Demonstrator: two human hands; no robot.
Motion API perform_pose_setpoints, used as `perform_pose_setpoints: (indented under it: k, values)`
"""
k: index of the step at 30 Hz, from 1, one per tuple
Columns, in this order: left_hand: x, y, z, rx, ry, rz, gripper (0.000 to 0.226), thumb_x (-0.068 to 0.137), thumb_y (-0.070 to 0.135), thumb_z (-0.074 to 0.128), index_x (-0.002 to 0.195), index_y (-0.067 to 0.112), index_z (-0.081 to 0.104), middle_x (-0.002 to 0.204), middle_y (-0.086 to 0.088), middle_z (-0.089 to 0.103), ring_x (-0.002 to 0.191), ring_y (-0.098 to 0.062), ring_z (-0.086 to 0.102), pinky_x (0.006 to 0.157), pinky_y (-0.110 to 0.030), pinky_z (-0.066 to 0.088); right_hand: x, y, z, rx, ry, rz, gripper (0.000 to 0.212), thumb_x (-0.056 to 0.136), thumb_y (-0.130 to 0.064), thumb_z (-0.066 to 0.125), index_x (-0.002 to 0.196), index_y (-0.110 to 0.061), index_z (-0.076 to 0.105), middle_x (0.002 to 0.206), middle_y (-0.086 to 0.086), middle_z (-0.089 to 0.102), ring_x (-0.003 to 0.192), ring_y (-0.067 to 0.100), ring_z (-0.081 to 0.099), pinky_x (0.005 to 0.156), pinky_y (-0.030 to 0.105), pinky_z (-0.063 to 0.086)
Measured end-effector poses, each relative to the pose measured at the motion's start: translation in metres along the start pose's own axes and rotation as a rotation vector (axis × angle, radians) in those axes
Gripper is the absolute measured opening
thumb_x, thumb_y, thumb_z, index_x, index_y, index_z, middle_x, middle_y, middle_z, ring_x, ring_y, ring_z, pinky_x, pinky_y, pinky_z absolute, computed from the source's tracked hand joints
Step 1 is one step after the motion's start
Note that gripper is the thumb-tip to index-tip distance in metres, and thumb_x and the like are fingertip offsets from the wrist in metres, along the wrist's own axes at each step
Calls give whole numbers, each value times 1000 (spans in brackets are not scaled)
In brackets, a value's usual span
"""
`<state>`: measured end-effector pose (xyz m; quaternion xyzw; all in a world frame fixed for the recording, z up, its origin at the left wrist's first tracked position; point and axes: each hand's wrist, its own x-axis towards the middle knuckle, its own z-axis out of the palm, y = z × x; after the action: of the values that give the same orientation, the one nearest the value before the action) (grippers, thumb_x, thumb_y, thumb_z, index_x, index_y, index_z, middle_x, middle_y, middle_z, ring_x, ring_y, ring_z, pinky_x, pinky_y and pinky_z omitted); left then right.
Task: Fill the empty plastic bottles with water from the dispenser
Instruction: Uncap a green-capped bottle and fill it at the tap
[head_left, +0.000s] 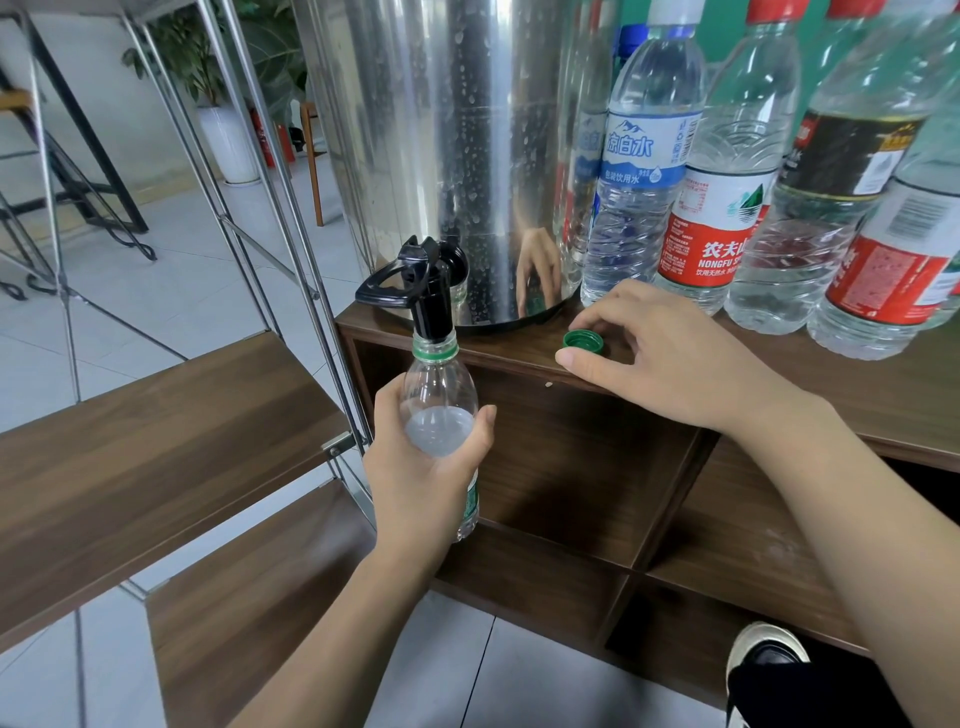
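Bottle in hand: we hold one clear bottle (440, 415) upright in our left hand (415, 467), fingers and thumb wrapped round its body, in front of the cabinet's front edge and below its top.
Key relation: the bottle's long axis runs straight up, its open mouth directly under the black tap (423, 280) of the steel dispenser (441, 145); mouth and spout appear to touch or nearly so.
Water: a little seems to sit inside the bottle; we cannot tell whether the tap is flowing.
Right hand: our right hand (670, 358) rests on the cabinet top (857, 395) near its front edge, fingers curled about the green cap (584, 342); thumb and fingertips look to be touching it.
Nearer hand: the tap lies up and left of the right hand, which is free to reach the lever; the left is taken up with the bottle.
Count: one dispenser, one tap, one loose cap, one bottle being filled.
Waiting bottles: at least four stand along the cabinet top right of the dispenser, towards the back, among them a blue-labelled one (644, 156) and a red-labelled one (722, 208); the crowding hides any more.
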<state>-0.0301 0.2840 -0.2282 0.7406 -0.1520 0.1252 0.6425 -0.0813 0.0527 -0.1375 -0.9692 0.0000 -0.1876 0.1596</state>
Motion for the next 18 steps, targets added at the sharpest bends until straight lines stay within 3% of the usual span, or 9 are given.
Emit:
perform_pose_setpoints:
  k: [18]
  values:
    - [1,-1,-1,-1,-8,-4,64,79,32,89,134,20,58,116,20,66,108,12,59,85,0,40,0,-2,0,-1,2,2,46,85,-73,51,108,-36,66,95,-18,50,84,2,53,78,34,49]
